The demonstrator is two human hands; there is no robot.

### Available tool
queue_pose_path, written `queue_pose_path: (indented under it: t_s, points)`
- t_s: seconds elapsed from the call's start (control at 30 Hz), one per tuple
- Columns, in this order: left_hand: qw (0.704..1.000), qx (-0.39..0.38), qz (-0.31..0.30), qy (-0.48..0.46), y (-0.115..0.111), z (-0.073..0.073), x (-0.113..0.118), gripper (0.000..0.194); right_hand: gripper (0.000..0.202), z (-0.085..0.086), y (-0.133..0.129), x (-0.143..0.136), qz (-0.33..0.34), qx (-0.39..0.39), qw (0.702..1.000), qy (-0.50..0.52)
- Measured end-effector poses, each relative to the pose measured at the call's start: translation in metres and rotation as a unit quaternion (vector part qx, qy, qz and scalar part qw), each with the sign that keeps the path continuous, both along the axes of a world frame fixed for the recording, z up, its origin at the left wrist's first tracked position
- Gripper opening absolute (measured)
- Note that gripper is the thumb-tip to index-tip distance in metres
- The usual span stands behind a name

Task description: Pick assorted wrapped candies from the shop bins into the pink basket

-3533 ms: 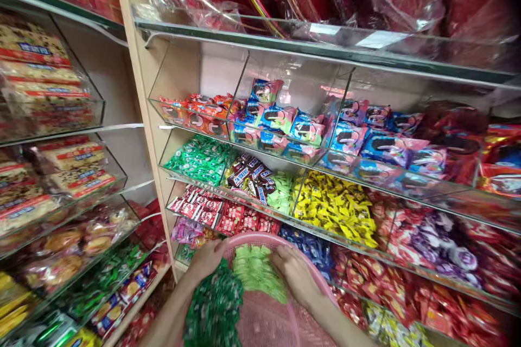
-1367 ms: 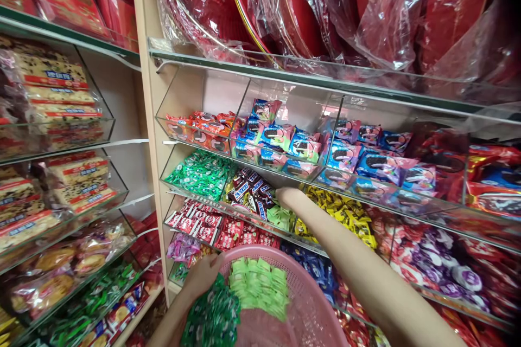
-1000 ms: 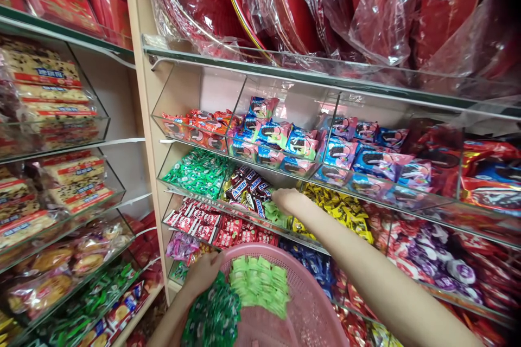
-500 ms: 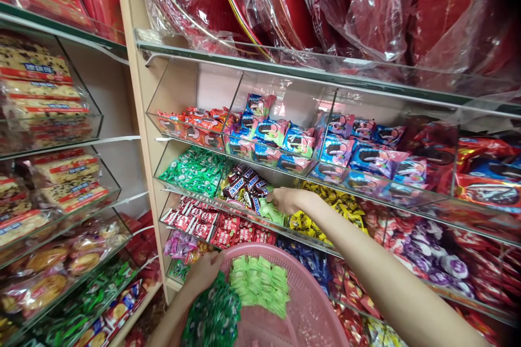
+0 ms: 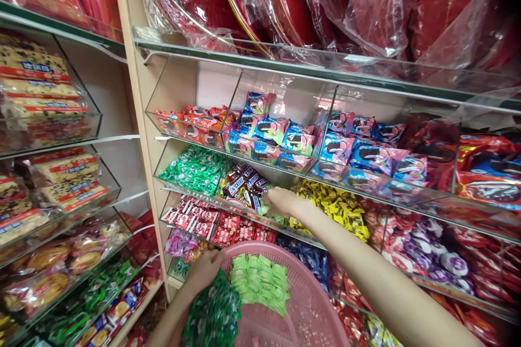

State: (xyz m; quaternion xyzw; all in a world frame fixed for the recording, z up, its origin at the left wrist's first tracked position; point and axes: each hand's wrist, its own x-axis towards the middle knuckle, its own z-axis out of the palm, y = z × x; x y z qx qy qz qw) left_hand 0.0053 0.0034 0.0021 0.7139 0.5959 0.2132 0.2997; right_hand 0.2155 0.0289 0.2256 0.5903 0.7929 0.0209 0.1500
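My left hand (image 5: 207, 268) is closed on the rim of a pink plastic basket (image 5: 313, 282). Inside the basket, light green candy packets (image 5: 258, 282) lie in neat overlapping rows beside a heap of dark green wrapped candies (image 5: 214, 309). My right hand (image 5: 281, 203) reaches into a clear shelf bin, its fingers curled down around light green candy packets (image 5: 264, 210); the fingertips are partly hidden. Snickers bars (image 5: 244, 181) lie just left of that hand, and yellow wrapped candies (image 5: 336, 206) fill the bin to its right.
Green wrapped candies (image 5: 193, 171) fill the bin at the left. Packaged cookies (image 5: 266, 129) sit in the row above, behind a clear front panel. A wooden post (image 5: 136, 92) divides this rack from shelves of packaged pastries (image 5: 35, 70). Red plastic-wrapped goods (image 5: 280, 0) stand on top.
My right hand has shifted slightly left and lower over the light green packets, covering more of them. My left hand and the basket stay where they were.
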Motion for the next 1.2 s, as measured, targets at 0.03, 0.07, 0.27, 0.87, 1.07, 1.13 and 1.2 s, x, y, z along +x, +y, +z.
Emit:
queue_pose_path:
  t_s: [0.03, 0.07, 0.27, 0.87, 1.07, 1.13, 1.2]
  points:
    - [1.000, -0.002, -0.001, 0.002, 0.000, 0.001, 0.000, 0.054, 0.026, 0.001, 0.000, 0.001, 0.000, 0.019, 1.000, 0.003]
    - [1.000, -0.003, -0.002, 0.004, 0.000, 0.001, 0.000, 0.054, 0.028, 0.002, 0.000, 0.002, -0.003, 0.040, 0.999, 0.005]
    - [1.000, 0.000, -0.008, 0.008, 0.000, 0.005, 0.001, 0.053, 0.030, 0.003, -0.003, 0.000, -0.044, 0.085, 0.995, -0.021]
    - [1.000, 0.002, -0.008, 0.005, 0.001, 0.005, -0.001, 0.052, 0.014, 0.011, -0.069, 0.005, 0.080, 0.180, 0.966, 0.165]
    - [1.000, 0.003, -0.007, 0.016, -0.002, 0.006, 0.000, 0.053, 0.015, -0.072, -0.108, 0.025, 0.085, 0.006, 0.942, 0.325]
    - [1.000, 0.002, -0.006, 0.017, -0.003, 0.007, 0.000, 0.053, 0.012, -0.108, -0.112, 0.038, 0.053, -0.011, 0.950, 0.308]
    - [1.000, 0.000, -0.003, 0.017, -0.004, 0.008, 0.000, 0.052, 0.012, -0.136, -0.114, 0.050, 0.021, -0.006, 0.957, 0.290]
